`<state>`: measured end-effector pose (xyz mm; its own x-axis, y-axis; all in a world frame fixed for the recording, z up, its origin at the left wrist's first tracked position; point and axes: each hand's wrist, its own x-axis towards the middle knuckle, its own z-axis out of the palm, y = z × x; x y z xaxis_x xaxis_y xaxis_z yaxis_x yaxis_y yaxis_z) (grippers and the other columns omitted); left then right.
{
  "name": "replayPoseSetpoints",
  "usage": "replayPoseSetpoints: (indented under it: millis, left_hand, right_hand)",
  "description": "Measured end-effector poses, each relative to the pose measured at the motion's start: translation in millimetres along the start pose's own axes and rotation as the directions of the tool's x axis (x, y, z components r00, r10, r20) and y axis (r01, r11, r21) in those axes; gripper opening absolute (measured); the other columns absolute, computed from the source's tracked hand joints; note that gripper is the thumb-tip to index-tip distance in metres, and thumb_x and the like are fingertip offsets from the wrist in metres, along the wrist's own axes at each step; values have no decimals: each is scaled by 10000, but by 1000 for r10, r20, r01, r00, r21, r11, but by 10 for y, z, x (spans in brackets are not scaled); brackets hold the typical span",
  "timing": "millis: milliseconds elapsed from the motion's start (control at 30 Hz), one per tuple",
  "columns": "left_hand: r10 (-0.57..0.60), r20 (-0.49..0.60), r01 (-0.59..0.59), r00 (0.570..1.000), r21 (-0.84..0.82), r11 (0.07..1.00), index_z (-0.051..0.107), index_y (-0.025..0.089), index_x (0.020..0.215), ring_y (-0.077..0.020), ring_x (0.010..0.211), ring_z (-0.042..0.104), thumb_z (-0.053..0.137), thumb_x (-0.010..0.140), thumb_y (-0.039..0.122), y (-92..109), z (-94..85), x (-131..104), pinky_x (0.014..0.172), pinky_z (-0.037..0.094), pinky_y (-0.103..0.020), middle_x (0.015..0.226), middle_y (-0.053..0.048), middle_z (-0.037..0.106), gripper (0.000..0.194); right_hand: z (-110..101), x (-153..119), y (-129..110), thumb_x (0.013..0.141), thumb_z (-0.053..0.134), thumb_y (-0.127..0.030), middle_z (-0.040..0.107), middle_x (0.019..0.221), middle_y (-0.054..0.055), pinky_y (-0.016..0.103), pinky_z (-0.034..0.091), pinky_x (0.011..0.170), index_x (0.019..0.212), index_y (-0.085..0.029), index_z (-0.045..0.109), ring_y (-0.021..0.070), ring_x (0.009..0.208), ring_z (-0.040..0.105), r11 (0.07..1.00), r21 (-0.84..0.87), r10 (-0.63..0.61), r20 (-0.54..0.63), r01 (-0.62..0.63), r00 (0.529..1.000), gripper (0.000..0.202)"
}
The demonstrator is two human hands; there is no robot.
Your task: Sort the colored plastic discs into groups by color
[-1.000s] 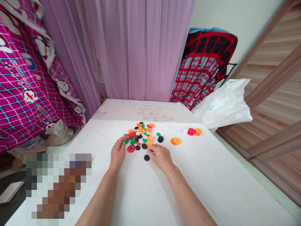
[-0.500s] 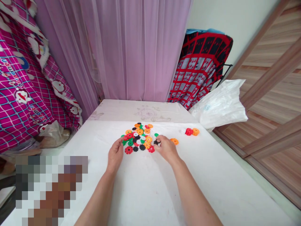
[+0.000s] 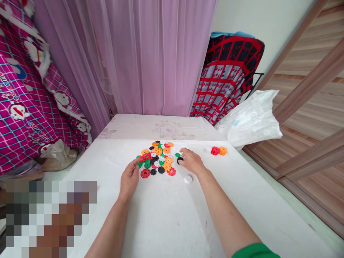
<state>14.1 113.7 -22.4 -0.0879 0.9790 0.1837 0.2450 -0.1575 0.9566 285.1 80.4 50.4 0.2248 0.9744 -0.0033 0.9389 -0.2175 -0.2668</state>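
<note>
Several small notched plastic discs in red, orange, green, black and white lie in a loose pile point(image 3: 158, 157) on the white-covered table. My left hand point(image 3: 130, 179) rests at the pile's left edge, its fingers stretched forward beside red and green discs. To the right of the pile, my right hand point(image 3: 192, 161) hovers low with thumb and fingers apart around a black disc point(image 3: 180, 161); the thumb is at its edge. A green disc point(image 3: 177, 154) lies just left of those fingers. Below the right hand sits a white disc point(image 3: 188, 179), perhaps a small stack.
Further right are a red disc group point(image 3: 215, 151), an orange one point(image 3: 223, 150) and a faint white one point(image 3: 207, 151). A white plastic bag point(image 3: 249, 120) stands at the table's right edge. Purple curtains point(image 3: 158, 57) hang behind the table.
My right hand has moved slightly away from me, uncovering the white disc below it. An orange disc seen beside that hand is now hidden. The left hand has barely moved.
</note>
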Motion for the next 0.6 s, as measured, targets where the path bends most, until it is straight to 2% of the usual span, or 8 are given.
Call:
replayPoseSetpoints:
  millis: [167,267,333,467,600]
  left_hand:
    - [12,-3,-12,1000,5,1000,675,219,1140,-209,1131,630,496,829,308,16,-2,-6,1062,428,-392,1187,-57,707,370]
    - [3,6,-3,1000,12,1000,675,216,1143,-212,1143,624,491,827,303,32,-7,-12,1070,420,-396,1199,-60,701,376]
    - [2,6,-2,1000,20,1000,677,218,1140,-215,1141,625,496,823,301,38,-10,-14,1065,424,-398,1196,-60,703,375]
    - [15,-2,-15,1000,17,1000,679,229,1135,-211,1141,626,500,819,293,30,-5,-12,1059,429,-391,1180,-51,710,369]
    - [17,3,-17,1000,14,1000,675,228,1145,-208,1140,626,503,824,298,11,1,-6,1053,434,-385,1179,-52,708,371]
  right_hand:
    - [-25,15,47,778,642,-251,602,1210,61,264,417,824,1220,-254,607,194,1012,624,993,-73,-88,89,95,992,443]
    - [-36,38,24,771,628,-199,624,1172,71,263,417,825,1251,-261,610,202,1013,629,976,-140,-143,163,166,976,485]
    - [-40,53,-9,788,604,-180,649,1144,78,266,418,827,1219,-248,637,208,1015,632,965,-175,-162,193,196,968,438]
    - [-36,76,-54,802,574,-129,684,1112,80,261,418,832,1120,-221,682,202,1011,639,960,-196,-159,214,202,964,348]
    - [-17,93,-49,793,587,-117,690,1116,68,248,417,839,1109,-219,679,189,1019,635,964,-180,-158,206,196,966,345]
